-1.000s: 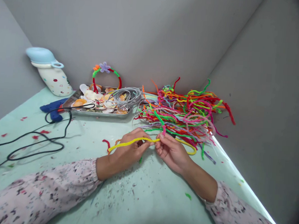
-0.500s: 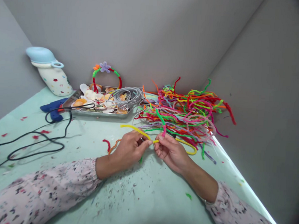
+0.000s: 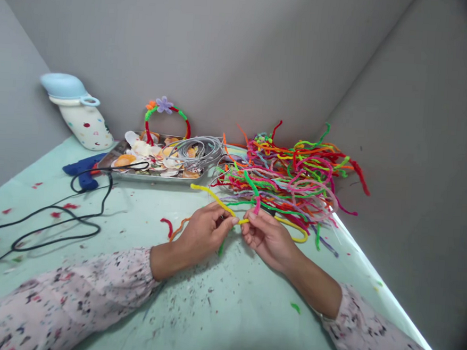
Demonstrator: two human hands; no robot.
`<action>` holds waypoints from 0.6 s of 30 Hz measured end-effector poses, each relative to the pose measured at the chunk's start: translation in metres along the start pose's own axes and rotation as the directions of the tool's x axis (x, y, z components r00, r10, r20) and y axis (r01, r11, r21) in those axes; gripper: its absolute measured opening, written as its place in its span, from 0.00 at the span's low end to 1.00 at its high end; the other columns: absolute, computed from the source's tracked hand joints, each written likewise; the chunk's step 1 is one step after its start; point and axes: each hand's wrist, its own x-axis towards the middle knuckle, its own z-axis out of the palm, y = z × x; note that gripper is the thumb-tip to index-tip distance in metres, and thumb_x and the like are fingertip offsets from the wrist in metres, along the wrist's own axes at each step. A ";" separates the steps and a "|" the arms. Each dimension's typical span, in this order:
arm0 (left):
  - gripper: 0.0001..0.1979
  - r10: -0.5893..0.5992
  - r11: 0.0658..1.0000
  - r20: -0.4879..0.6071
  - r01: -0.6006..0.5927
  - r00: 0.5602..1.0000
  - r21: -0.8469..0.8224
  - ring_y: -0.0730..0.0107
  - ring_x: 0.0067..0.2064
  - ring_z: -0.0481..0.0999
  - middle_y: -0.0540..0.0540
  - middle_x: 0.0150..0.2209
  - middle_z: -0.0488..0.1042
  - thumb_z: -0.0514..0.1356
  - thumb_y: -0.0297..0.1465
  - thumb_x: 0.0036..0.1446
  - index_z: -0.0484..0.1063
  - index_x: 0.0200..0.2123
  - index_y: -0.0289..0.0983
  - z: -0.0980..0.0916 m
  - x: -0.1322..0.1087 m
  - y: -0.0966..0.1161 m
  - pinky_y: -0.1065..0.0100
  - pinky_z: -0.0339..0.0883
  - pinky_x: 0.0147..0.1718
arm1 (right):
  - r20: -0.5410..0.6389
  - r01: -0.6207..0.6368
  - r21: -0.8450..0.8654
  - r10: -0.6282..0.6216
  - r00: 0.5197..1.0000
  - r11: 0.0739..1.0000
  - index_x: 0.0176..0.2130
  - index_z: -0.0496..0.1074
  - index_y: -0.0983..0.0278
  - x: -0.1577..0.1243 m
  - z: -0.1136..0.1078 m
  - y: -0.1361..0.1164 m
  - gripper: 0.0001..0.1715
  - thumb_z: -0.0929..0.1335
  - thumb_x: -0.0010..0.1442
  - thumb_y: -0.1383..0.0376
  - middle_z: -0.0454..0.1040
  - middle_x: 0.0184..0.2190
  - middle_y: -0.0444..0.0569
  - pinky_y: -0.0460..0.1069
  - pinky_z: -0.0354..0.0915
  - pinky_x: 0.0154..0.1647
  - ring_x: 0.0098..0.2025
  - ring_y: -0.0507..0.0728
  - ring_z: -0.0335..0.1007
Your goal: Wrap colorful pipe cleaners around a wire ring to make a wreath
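My left hand (image 3: 203, 231) and my right hand (image 3: 267, 237) meet over the pale green table (image 3: 224, 313), both pinching a yellow pipe cleaner (image 3: 212, 195). Its free end sticks up and to the left, past my left fingers. Its other end curves out from under my right hand toward the right. A short pink pipe cleaner (image 3: 256, 203) rises from my right fingers. A green piece shows under my left hand. Just behind the hands lies a big tangled pile of coloured pipe cleaners (image 3: 293, 174).
A metal tray (image 3: 153, 176) with shells and a coil of grey wire stands at the back, with a decorated headband (image 3: 168, 112) behind it. A blue glue gun (image 3: 81, 169) and its black cord (image 3: 54, 221) lie left. A white and blue bottle (image 3: 80, 113) leans in the corner.
My left hand has swung the yellow pipe cleaner's free end from low on the left up and back toward the tray. Both hands stayed in place, still pinching it.
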 end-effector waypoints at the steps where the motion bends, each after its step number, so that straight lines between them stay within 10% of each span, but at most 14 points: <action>1: 0.11 0.001 1.000 0.001 -0.001 1.000 -0.006 0.72 0.30 0.68 0.50 0.25 0.69 0.56 0.30 0.59 0.69 0.24 0.35 0.000 0.000 0.000 0.71 0.60 0.28 | 0.006 0.001 -0.008 -0.001 1.000 1.000 0.32 0.69 0.64 0.000 0.000 0.000 0.10 0.71 0.56 0.61 0.73 0.22 0.43 0.41 0.60 0.17 0.19 0.47 0.66; 18: 0.09 -0.067 0.998 0.024 0.068 0.997 -0.011 0.72 0.29 0.66 0.51 0.25 0.67 0.56 0.27 0.57 0.67 0.24 0.35 0.000 0.001 -0.001 0.71 0.58 0.27 | 0.025 0.053 -0.116 -0.050 0.998 0.992 0.33 0.66 0.63 -0.002 0.002 0.003 0.13 0.71 0.56 0.58 0.74 0.23 0.44 0.41 0.60 0.19 0.21 0.48 0.67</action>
